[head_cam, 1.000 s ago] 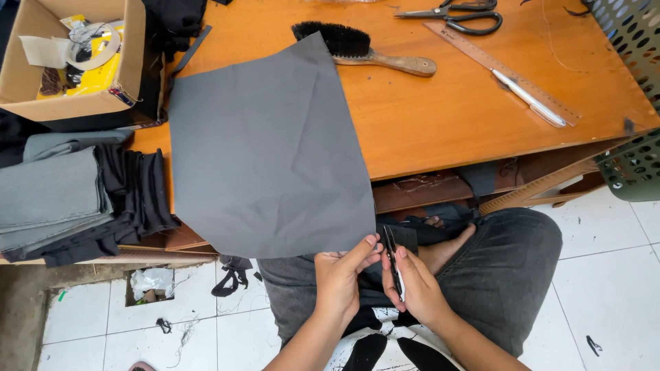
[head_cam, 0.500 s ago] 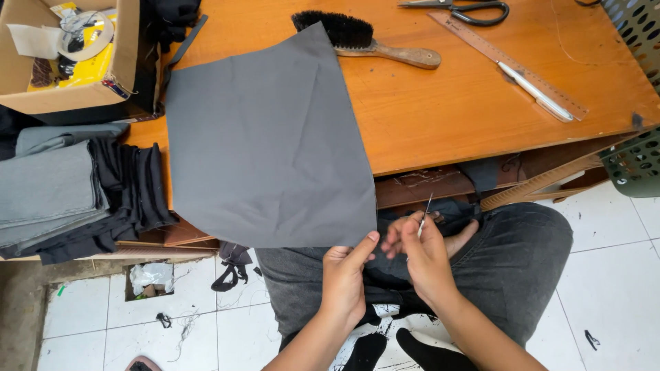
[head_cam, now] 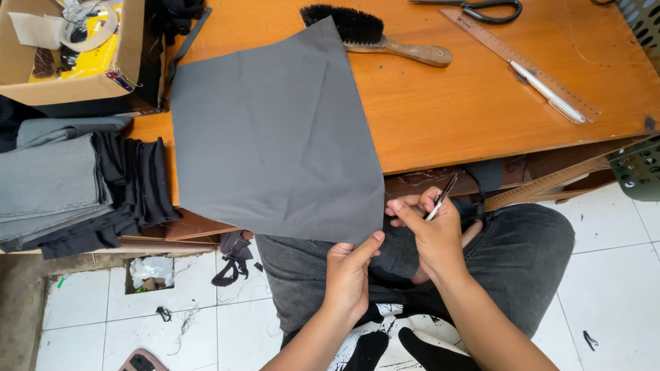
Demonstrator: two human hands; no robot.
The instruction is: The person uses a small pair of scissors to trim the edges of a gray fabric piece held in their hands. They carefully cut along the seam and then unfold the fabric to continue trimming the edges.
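Observation:
A grey square of fabric (head_cam: 275,130) lies on the orange wooden table (head_cam: 467,110) and hangs over its near edge. My left hand (head_cam: 352,271) pinches the cloth's lower corner between thumb and fingers, above my lap. My right hand (head_cam: 430,230) sits just right of that corner and grips a thin metal tool (head_cam: 441,196), its tip pointing up toward the table edge. I am seated in dark grey trousers (head_cam: 536,254).
A black-bristled wooden brush (head_cam: 375,34), scissors (head_cam: 481,9), a wooden ruler (head_cam: 522,62) and a pen (head_cam: 548,92) lie on the table. A cardboard box (head_cam: 69,48) stands far left. Folded grey and black cloth (head_cam: 75,192) is stacked left. A green crate (head_cam: 639,168) sits right.
My right hand has shifted up and right from the middle of my lap, with the thin tool now tilted toward the table edge. My left hand stays on the fabric corner.

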